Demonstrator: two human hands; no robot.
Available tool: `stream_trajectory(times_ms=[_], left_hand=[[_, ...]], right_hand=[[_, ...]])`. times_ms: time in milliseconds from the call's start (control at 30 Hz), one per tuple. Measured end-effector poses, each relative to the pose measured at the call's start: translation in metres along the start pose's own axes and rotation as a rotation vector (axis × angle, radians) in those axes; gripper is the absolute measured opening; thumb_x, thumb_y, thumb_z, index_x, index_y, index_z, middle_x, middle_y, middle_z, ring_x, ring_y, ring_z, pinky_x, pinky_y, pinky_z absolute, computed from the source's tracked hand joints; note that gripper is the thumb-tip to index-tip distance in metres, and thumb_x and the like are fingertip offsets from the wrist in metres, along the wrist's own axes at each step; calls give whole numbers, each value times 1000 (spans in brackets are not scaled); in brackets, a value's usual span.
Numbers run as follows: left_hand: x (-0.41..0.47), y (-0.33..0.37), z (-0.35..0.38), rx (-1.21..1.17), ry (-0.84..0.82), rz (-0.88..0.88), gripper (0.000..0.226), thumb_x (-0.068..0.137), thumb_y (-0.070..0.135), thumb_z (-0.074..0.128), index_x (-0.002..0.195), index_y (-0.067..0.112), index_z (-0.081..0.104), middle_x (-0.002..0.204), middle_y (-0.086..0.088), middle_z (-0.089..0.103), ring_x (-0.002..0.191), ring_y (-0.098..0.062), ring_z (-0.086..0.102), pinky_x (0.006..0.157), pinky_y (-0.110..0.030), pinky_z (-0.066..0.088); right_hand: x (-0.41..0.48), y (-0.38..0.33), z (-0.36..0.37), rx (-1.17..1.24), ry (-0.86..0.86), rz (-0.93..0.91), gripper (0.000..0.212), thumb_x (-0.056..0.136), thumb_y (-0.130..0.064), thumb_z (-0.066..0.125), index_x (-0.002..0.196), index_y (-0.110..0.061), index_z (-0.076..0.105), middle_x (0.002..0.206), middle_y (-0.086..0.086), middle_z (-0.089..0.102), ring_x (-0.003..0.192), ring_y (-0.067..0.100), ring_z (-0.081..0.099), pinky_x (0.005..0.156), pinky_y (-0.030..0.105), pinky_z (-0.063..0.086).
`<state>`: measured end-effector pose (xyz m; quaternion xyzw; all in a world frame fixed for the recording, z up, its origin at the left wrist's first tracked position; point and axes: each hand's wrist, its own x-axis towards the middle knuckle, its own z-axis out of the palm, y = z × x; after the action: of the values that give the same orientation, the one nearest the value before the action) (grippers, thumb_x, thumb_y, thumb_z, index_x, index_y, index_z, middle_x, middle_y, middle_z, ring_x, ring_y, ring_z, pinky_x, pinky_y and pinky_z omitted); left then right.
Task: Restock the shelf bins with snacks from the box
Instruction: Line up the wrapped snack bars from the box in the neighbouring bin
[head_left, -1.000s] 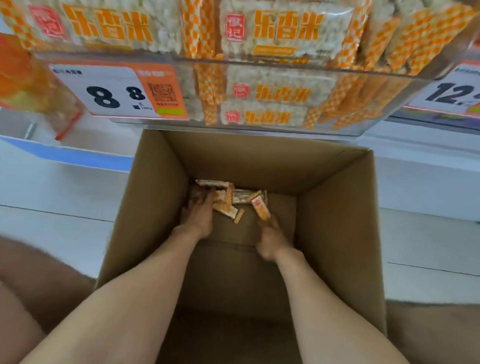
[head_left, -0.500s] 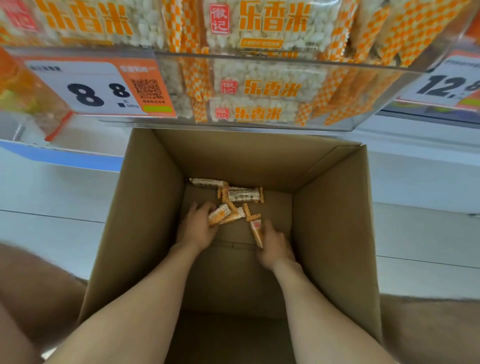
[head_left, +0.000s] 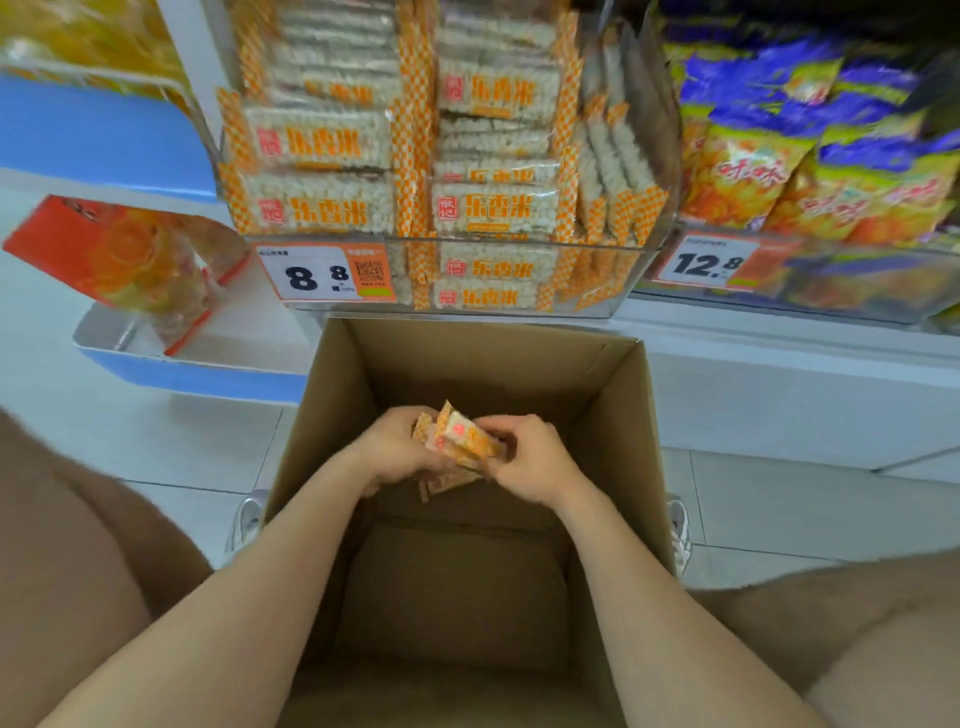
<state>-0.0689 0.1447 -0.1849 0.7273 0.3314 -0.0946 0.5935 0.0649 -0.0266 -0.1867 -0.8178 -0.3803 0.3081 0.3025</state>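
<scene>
One cardboard box (head_left: 613, 415) stands open. Two hands, the left hand (head_left: 395, 452) and the right hand (head_left: 535, 462), grip one bundle of rice-snack packs (head_left: 464, 440): at least three, the exact number hidden. One clear bin (head_left: 467, 312) holds well over a dozen stacked packs (head_left: 317, 208). Two price tags show, the 8.8 tag (head_left: 311, 275) and the 12.8 tag (head_left: 706, 262). One red-orange bag (head_left: 119, 254) shows at the left.

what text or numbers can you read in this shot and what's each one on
"乐香米" in orange, on the rice snack packs in the clear shelf bin.
"8 8" on the left price tag; its small print is too small.
"12.8" on the right price tag.
Red square logo on those packs: too small to read.
The purple and yellow bags: lettering blurred.
The held packs: print blurred.
</scene>
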Motion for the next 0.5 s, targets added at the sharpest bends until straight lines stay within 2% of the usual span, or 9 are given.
stream_trajectory(times_ms=[67, 133, 267, 300, 367, 433, 500], left_hand=[[-17, 16, -13, -51, -122, -8, 46, 78, -8, 82, 117, 13, 71, 109, -11, 78, 105, -24, 75, 91, -42, 63], [-33, 35, -20, -70, -188, 10, 47, 80, -1, 85, 122, 14, 68, 114, -9, 77, 109, -22, 74, 96, -42, 61], [-61, 75, -26, -64, -64, 46, 44, 87, 20, 85, 123, 18, 61, 111, -7, 78, 99, -19, 77, 93, -44, 62], [-68, 86, -29, -42, -46, 63, 41, 89, 22, 83, 123, 19, 60, 109, -6, 78, 97, -18, 78, 93, -44, 62], [-82, 109, -37, -6, -64, 112, 40, 89, 24, 82, 123, 19, 61, 107, -3, 78, 97, -16, 77, 92, -42, 62], [-99, 135, -42, 55, -67, 182, 39, 90, 25, 82, 122, 21, 61, 105, 1, 78, 96, -12, 77, 90, -38, 63], [-116, 158, -47, 136, -8, 295, 37, 90, 26, 82, 121, 28, 62, 101, 9, 77, 94, -4, 74, 82, -28, 61]], right_hand=[[-9, -10, -14, -24, 17, -53, 44, 88, -24, 81, 130, -35, 72, 118, -18, 75, 112, -4, 65, 101, 25, 53], [-19, -25, -26, -51, 34, -112, 43, 89, -26, 81, 130, -35, 72, 120, -18, 74, 112, -6, 64, 101, 24, 53], [-30, -61, -42, -182, 123, -221, 39, 84, -37, 80, 122, -37, 74, 116, -19, 73, 115, 2, 62, 103, 35, 53], [-32, -70, -48, -210, 137, -254, 37, 81, -39, 77, 117, -36, 71, 111, -18, 72, 111, 4, 62, 98, 37, 54], [-40, -90, -62, -208, 119, -297, 34, 81, -37, 73, 111, -33, 56, 101, -13, 65, 92, 6, 62, 78, 35, 57], [-48, -107, -77, -209, 112, -355, 35, 86, -33, 70, 110, -29, 44, 93, -10, 60, 77, 7, 59, 61, 31, 49], [-56, -118, -91, -222, 177, -429, 33, 89, -28, 64, 114, -27, 43, 92, -8, 58, 75, 8, 55, 59, 32, 41]])
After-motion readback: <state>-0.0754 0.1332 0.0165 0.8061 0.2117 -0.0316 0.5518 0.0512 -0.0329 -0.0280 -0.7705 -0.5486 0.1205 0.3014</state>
